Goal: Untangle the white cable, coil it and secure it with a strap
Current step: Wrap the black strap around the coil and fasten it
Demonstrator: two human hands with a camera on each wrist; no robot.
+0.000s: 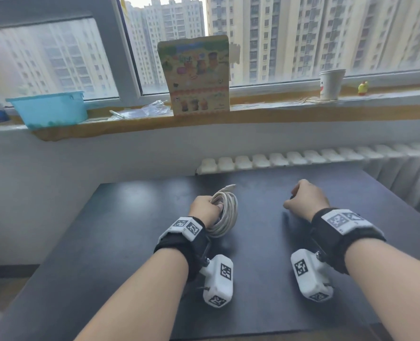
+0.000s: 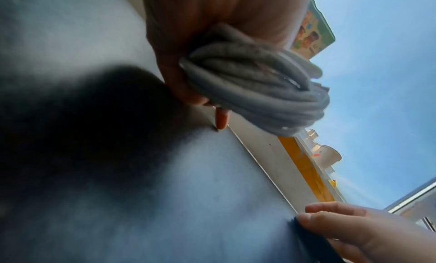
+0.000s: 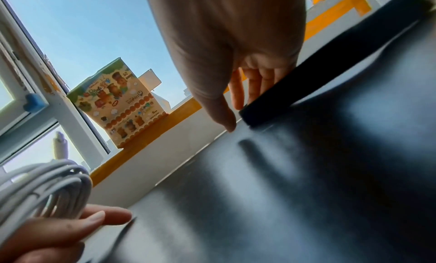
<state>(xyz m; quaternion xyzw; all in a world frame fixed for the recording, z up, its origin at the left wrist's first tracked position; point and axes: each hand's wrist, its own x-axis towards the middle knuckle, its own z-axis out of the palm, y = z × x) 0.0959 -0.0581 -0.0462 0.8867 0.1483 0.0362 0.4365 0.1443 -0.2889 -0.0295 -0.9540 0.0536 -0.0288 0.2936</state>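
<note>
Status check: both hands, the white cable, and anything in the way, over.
Left hand grips coiled white cable. Right hand picking up black strap off table. Coil not strapped. Nothing in the way.

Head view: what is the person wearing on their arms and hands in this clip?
Both forearms are bare, with no sleeves or gloves. The left hand and right hand each have a wide black wrist strap topped by a white plate with black-and-white square markers. A rounded white camera housing with the same markers hangs from a metal bracket under each wrist.
</note>
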